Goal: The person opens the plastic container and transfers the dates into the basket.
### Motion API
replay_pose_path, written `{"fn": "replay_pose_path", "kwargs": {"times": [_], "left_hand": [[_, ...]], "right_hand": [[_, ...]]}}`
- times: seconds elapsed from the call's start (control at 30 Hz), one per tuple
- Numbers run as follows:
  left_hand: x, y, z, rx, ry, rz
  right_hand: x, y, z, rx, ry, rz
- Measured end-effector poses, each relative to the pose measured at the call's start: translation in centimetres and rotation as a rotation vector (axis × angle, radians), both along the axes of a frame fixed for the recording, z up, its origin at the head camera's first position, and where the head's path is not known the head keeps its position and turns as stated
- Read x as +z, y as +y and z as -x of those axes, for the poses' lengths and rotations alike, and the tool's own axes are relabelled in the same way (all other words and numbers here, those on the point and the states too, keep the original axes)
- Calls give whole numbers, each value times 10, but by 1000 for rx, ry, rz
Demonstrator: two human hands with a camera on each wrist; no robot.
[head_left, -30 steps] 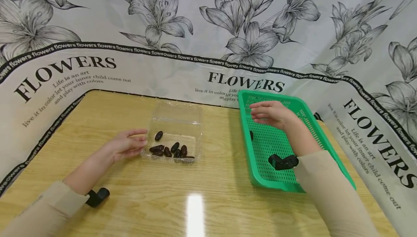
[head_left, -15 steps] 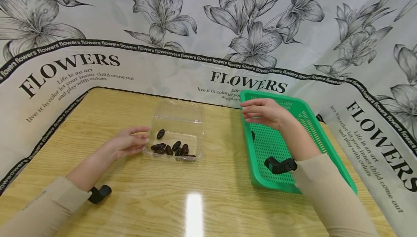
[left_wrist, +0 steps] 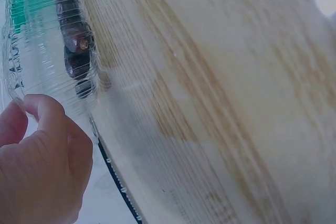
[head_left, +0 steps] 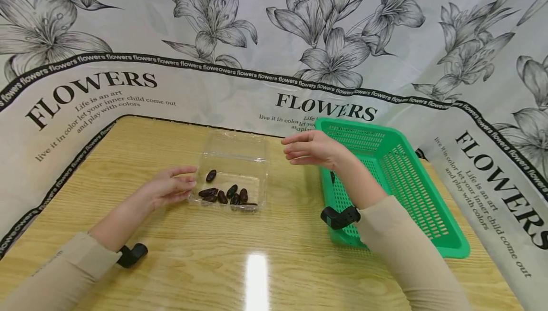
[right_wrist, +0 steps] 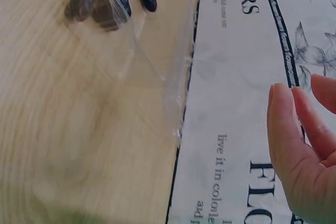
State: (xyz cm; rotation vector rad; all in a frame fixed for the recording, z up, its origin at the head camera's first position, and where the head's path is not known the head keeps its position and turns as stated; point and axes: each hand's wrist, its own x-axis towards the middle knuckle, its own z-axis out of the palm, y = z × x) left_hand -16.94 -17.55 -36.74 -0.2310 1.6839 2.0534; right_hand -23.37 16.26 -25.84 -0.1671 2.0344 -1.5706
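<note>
A clear plastic box (head_left: 259, 178) with its lid hinged back holds several dark brown dates (head_left: 222, 197). At its left side, my left hand (head_left: 169, 188) pinches the edge of the box between fingertips; in the left wrist view the thumb and a finger (left_wrist: 47, 114) meet right at the rim. Between the box and the green basket (head_left: 432, 192) hovers my right hand (head_left: 312, 148), its fingers extended towards the box and nothing in it. Through the basket's left side shows a dark date (head_left: 332, 177), partly hidden by the rim.
The wooden table (head_left: 205, 254) carries both containers. A white floral cloth (head_left: 231, 97) rises behind the table and on both sides, close behind the basket and the box lid. A black wrist camera (head_left: 340, 217) sticks out below the right wrist, over the basket's left rim.
My right hand has moved left, from above the basket to beyond its left rim, nearer the box. The left hand stays at the box, and the dates lie as before.
</note>
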Motion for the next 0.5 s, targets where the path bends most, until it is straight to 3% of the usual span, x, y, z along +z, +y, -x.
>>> {"fn": "replay_pose_path", "kwargs": {"times": [0.3, 0.5], "left_hand": [[-1, -1, 0, -3, 7, -2], [-1, 0, 0, -4, 8, 10]], "right_hand": [[-26, -35, 1, 95, -31, -16], [-45, -53, 1, 95, -83, -36]]}}
